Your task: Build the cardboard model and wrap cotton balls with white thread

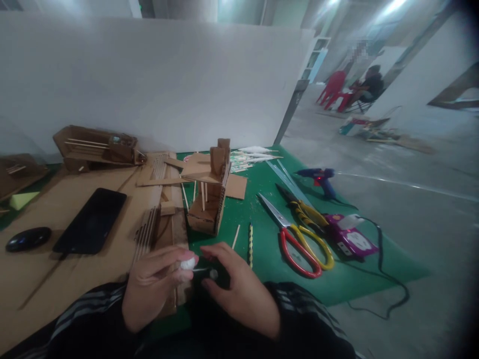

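Observation:
My left hand [151, 281] pinches a small white rounded thing [187, 264] between thumb and fingertips; its kind is not clear. A thin pale line runs from it toward a small greyish round spot [213, 273], too blurred to name. My right hand [239, 289] is just to the right, thumb and fingers apart, with nothing seen in its grasp. Beyond both hands stands a cardboard structure [204, 214] with thin wooden sticks in it. A loose stick [235, 237] and a yellow-and-black patterned pencil [250, 244] lie on the green mat [262, 284].
Scissors [299, 244] with red and yellow handles, pliers [303, 209], a purple box [350, 237] with a cable and a glue gun [320, 179] lie right. Left are a phone [92, 219], a mouse [28, 239] and cardboard [101, 159]. A seated person [370, 87] is far off.

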A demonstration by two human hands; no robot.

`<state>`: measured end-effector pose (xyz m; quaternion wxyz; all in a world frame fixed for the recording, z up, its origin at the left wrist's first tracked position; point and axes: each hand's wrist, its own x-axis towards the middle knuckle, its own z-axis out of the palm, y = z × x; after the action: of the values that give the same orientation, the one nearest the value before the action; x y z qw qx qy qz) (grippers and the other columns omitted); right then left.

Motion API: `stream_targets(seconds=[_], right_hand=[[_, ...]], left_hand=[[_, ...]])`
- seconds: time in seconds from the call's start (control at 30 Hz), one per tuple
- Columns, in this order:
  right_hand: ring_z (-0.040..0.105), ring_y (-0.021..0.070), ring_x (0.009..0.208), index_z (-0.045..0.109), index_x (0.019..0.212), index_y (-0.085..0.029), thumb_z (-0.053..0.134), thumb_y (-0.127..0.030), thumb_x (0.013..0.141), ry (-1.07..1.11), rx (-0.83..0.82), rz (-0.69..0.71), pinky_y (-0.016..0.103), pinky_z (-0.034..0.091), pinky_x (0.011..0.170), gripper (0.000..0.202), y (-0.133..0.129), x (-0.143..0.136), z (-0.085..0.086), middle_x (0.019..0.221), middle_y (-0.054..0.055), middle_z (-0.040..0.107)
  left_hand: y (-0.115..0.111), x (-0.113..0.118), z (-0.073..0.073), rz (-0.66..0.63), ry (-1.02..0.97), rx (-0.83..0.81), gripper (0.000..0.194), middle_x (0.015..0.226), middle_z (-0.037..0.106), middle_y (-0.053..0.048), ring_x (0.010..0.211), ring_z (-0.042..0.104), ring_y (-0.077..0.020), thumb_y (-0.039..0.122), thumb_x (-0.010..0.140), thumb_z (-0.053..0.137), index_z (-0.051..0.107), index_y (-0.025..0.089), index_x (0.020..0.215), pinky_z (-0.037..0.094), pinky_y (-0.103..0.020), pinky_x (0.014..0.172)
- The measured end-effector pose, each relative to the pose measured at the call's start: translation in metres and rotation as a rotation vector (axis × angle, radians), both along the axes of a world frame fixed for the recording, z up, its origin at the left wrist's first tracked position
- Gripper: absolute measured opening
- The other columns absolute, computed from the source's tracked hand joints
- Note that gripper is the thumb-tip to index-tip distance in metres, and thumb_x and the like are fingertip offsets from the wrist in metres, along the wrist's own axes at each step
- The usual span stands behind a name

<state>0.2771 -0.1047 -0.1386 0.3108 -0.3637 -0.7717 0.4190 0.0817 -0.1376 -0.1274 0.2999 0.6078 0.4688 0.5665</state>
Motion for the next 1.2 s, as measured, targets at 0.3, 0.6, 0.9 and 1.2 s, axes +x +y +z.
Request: stream_targets(seconds=[0.3, 0.6, 0.9, 1.2], right_hand=[[0.066, 0.0187, 0.074, 0.069, 0.104, -0.028, 0.055, -0.025, 0.092, -0.361, 0.313, -0.254, 0.028, 0.054, 0.066, 0.019, 0.002, 0.135, 0.03, 0.084, 0.003, 0.067], [0.064, 0.0205, 0.103, 0.059, 0.12, -0.026, 0.053, -0.022, 0.092, -0.188, 0.161, -0.154, 0.031, 0.053, 0.089, 0.029, -0.012, 0.061, 0.037, 0.114, 0.006, 0.067], [0.055, 0.017, 0.075, 0.063, 0.076, -0.021, 0.053, -0.012, 0.092, -0.05, 0.061, -0.035, 0.031, 0.039, 0.075, 0.021, -0.014, -0.025, 0.008, 0.075, 0.0, 0.066], [0.046, 0.0174, 0.075, 0.051, 0.077, -0.019, 0.043, -0.012, 0.095, -0.057, 0.266, 0.084, 0.037, 0.033, 0.085, 0.021, -0.018, -0.011, 0.018, 0.074, 0.001, 0.063]], left_hand=[[0.001, -0.001, 0.001, 0.003, -0.015, 0.015, 0.032, 0.085, 0.081, 0.003, 0.077, 0.076, -0.0128, 0.006, 0.07, 0.078, 0.08, 0.03, 0.09, 0.059, -0.014, 0.074], [-0.001, 0.003, 0.003, 0.028, 0.001, -0.017, 0.029, 0.083, 0.081, 0.0, 0.077, 0.076, -0.0145, 0.01, 0.065, 0.084, 0.081, 0.03, 0.085, 0.06, -0.016, 0.073], [0.0, 0.002, -0.001, -0.012, -0.084, -0.014, 0.028, 0.087, 0.079, 0.001, 0.082, 0.073, -0.0144, 0.009, 0.068, 0.082, 0.079, 0.03, 0.086, 0.058, -0.018, 0.076], [0.001, 0.001, -0.009, 0.043, -0.02, -0.078, 0.034, 0.084, 0.071, 0.004, 0.078, 0.067, -0.0106, 0.006, 0.072, 0.077, 0.07, 0.027, 0.098, 0.054, -0.016, 0.072]])
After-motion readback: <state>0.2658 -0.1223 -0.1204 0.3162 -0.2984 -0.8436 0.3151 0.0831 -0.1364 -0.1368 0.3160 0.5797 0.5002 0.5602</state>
